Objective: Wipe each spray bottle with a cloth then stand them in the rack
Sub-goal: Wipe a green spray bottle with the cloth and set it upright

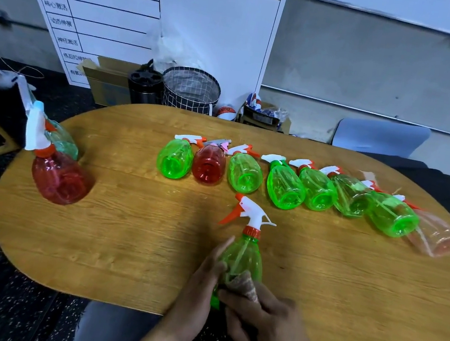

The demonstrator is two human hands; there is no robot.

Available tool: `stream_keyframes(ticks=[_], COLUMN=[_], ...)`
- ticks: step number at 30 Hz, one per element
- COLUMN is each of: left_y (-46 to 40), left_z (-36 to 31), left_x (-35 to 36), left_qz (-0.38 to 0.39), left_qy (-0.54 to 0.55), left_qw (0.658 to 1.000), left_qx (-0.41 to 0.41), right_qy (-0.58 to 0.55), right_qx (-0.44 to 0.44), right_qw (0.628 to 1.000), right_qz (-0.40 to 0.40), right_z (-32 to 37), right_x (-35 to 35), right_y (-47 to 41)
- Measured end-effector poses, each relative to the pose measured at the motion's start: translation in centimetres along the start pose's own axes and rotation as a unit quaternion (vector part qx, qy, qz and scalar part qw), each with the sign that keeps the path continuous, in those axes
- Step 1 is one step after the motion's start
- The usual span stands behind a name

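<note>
Held bottle: a translucent green spray bottle (pixel 243 259) with an orange collar, white spray head and orange trigger, upright near the front edge of the table (pixel 121 242), in front of the person.
Cloth: a small brownish cloth (pixel 246 286) lies pressed against the lower front of the held bottle.
Left hand: the left hand (pixel 201 288) wraps the bottle's left side, thumb stretched up along the body, fingers curled behind it.
Right hand: the right hand (pixel 268 324) pinches the cloth against the bottle with bent fingers.
Axis: the held bottle's long axis runs nearly vertical, leaning slightly away from the person; the nozzle and trigger point left.
Row of bottles: eight bottles lie on their sides across the far middle of the table, bases toward the person and spray heads toward the wall. Six are green, among them the leftmost green bottle (pixel 174 159); the second from the left is a red bottle (pixel 208 165), and at the right end lies a pale pink bottle (pixel 437 237).
Left group: a standing red bottle (pixel 58 176) is at the table's left edge, with a pale teal bottle (pixel 63 139) just behind it.
Behind the table: a checked fabric basket (pixel 191 90), a black bin (pixel 145 84) and a cardboard box (pixel 109 81) stand on the floor below a whiteboard (pixel 153 15).
Obstruction: both hands and the cloth hide the base of the held bottle.
</note>
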State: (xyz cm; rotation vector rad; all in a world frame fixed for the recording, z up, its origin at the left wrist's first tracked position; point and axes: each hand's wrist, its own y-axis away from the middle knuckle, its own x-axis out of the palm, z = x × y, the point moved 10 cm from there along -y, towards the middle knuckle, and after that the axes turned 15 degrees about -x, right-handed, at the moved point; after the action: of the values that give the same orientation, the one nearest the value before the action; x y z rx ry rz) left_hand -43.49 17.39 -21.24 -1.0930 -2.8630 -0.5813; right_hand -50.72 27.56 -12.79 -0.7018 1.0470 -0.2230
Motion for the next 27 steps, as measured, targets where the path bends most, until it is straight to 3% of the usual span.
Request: stream_keyframes(ticks=[2, 5, 8, 19, 25, 27], left_y=[0.1, 0.1, 0.1, 0.0, 0.5, 0.6], left_z=[0.1, 0.6, 1.0, 0.6, 0.3, 0.1], left_x=[-0.1, 0.4, 0.2, -0.2, 0.0, 0.4], left_qz=[0.000, 0.030, 0.036, -0.012, 0.018, 0.027], left_qy=[0.004, 0.036, 0.056, 0.004, 0.036, 0.012], left_qw=[1.000, 0.998, 0.996, 0.999, 0.997, 0.998], left_qx=[-0.007, -0.041, -0.066, -0.031, -0.060, -0.050], right_qy=[-0.033, -0.055, -0.042, -0.045, -0.048, -0.048], right_qx=[0.023, 0.151, 0.224, 0.055, 0.196, 0.223], right_qw=[0.999, 0.981, 0.966, 0.997, 0.967, 0.961], right_qz=[-0.021, -0.109, -0.122, -0.030, -0.154, -0.159], right_z=[-0.7, -4.0, -6.2, -0.3, -5.1, -6.9], right_x=[-0.8, -2.5, -1.6, -0.4, -4.8, -5.6], right_y=[-0.6, -1.4, -1.9, 0.8, -0.8, -2.0])
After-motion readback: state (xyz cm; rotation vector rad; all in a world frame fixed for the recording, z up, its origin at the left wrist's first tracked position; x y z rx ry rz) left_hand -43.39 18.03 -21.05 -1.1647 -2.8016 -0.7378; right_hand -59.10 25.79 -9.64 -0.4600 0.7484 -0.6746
